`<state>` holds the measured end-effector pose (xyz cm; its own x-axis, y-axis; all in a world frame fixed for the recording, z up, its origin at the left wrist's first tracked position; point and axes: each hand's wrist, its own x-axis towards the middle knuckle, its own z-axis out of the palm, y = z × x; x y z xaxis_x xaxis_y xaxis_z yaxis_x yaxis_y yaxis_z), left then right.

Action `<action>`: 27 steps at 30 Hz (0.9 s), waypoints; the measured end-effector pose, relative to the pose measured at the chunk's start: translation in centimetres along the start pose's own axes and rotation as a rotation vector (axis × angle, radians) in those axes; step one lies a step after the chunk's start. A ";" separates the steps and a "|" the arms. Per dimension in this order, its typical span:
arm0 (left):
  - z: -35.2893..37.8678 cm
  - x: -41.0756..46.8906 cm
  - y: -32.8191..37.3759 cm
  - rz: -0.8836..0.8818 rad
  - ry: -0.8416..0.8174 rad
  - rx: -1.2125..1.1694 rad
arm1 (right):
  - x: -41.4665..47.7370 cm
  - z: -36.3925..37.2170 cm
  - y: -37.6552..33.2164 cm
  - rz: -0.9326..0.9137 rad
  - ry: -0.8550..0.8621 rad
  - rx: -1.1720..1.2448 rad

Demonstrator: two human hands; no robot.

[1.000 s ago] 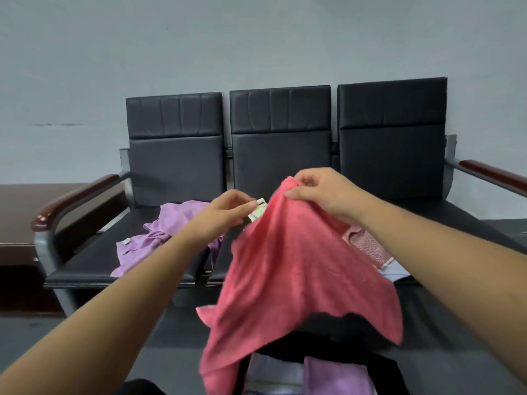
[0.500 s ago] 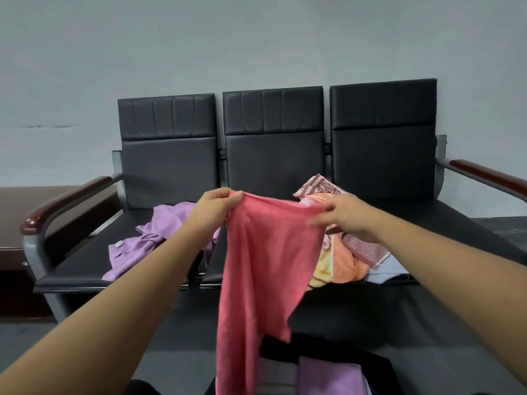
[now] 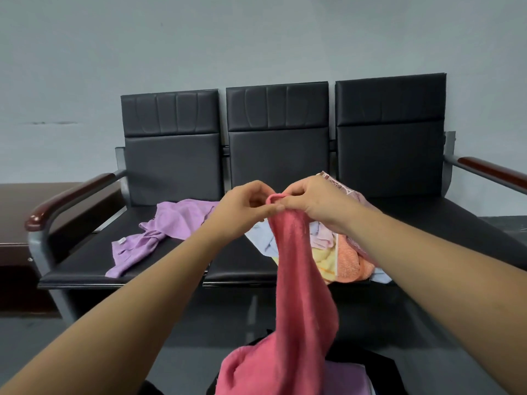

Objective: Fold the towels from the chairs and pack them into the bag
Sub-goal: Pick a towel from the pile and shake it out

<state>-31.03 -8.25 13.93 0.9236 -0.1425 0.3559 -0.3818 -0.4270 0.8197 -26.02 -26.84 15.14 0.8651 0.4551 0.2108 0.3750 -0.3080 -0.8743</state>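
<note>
A coral-pink towel (image 3: 299, 295) hangs doubled in front of me, its top edge pinched between my left hand (image 3: 242, 206) and my right hand (image 3: 310, 203), which meet fingertip to fingertip. Its lower end drapes onto the black bag (image 3: 376, 366) at the bottom, where a folded purple towel (image 3: 342, 377) shows inside. A crumpled purple towel (image 3: 159, 232) lies on the left seat. A heap of towels (image 3: 342, 258) in orange, yellow, blue and a patterned pink sits on the middle seat, partly hidden by my right arm.
A row of three black padded chairs (image 3: 390, 155) stands against a grey wall, with wooden armrests (image 3: 74, 195) at both ends. A dark brown low table (image 3: 17, 223) is at the far left. Dark floor lies between me and the seats.
My hands have come together, bringing the two top corners of the pink towel to meet. The towel, spread wide a second ago, now hangs as a narrow doubled strip.
</note>
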 end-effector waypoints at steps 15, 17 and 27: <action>-4.8 1.0 -2.2 -0.293 0.574 0.308 | -2.6 -4.7 10.6 0.300 -0.243 -0.628; -5.1 0.8 -2.8 -0.321 0.646 0.347 | -2.9 -5.8 10.7 0.338 -0.112 -0.461; -6.5 0.8 -4.2 -0.467 0.573 0.391 | -1.1 -7.1 7.1 0.252 0.505 0.488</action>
<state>-28.95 -0.78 13.69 0.7827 0.5568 0.2780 0.1728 -0.6236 0.7624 -21.91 -35.47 11.87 0.9971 -0.0560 0.0511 0.0569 0.1069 -0.9926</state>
